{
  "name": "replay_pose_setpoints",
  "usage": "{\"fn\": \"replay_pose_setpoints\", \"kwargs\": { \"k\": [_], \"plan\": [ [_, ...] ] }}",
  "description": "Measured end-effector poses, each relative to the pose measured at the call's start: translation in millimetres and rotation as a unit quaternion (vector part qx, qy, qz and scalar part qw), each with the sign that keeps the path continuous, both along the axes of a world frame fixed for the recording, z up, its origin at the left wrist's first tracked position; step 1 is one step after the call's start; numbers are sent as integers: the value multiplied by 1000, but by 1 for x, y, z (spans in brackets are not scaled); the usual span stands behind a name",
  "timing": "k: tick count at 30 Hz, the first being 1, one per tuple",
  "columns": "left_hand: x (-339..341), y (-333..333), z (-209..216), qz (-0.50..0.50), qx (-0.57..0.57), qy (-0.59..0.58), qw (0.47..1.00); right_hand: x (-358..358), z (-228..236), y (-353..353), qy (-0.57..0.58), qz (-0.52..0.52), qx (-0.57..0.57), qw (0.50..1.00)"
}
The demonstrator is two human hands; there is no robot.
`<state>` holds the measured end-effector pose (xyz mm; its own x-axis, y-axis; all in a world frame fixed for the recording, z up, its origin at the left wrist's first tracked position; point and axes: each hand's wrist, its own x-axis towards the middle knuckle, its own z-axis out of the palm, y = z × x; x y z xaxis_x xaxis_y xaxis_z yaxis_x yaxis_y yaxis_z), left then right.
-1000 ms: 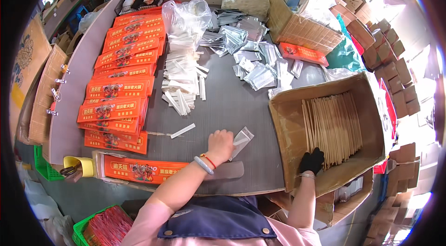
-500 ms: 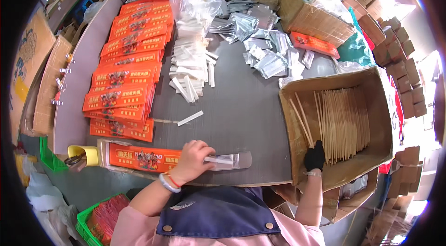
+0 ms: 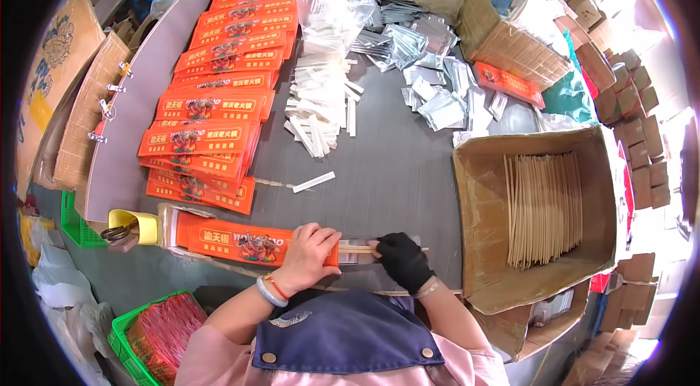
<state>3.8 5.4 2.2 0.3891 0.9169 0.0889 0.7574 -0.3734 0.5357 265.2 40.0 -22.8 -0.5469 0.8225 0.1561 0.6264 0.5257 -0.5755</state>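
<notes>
A red printed chopstick sleeve (image 3: 240, 240) lies along the table's near edge, in a shallow cardboard holder. My left hand (image 3: 312, 253) is closed over its right end. My right hand (image 3: 403, 262), in a black glove, pinches a pair of wooden chopsticks (image 3: 356, 248) lying level, their left ends at the sleeve's mouth. How far they reach inside is hidden. Beneath the chopsticks shows part of a clear packet (image 3: 348, 258). To the right, a cardboard box (image 3: 481, 280) holds many more wooden chopsticks (image 3: 543, 211).
Overlapping red sleeves (image 3: 211, 105) fill the table's left side. White paper strips (image 3: 317, 105) are heaped beside them, with one loose strip (image 3: 314, 182) nearer me. Silvery packets (image 3: 441, 105) lie farther right. A yellow holder (image 3: 146, 225) with scissors stands at the near left corner.
My right hand has left the box and come left to the sleeve with chopsticks. My left hand has gone from the clear packet to the sleeve's end, and the sleeve now covers part of that packet.
</notes>
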Motion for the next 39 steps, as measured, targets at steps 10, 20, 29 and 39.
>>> {"fn": "replay_pose_setpoints", "kwargs": {
  "k": [10, 20, 29, 39],
  "plan": [
    [3, 16, 3, -31, 33, 22, 999, -61, 5, -16, 221, -50, -170, 959],
    [-90, 100, 95, -73, 70, 71, 992, 23, 62, 13, -76, -143, -23, 987],
    [-27, -15, -20, 277, -61, 33, 958, 0, 67, -3, -177, -75, -3, 981],
    [-32, -17, -32, 244, -98, -11, 965, -41, 40, -4, -188, 35, -73, 979]
  ]
}}
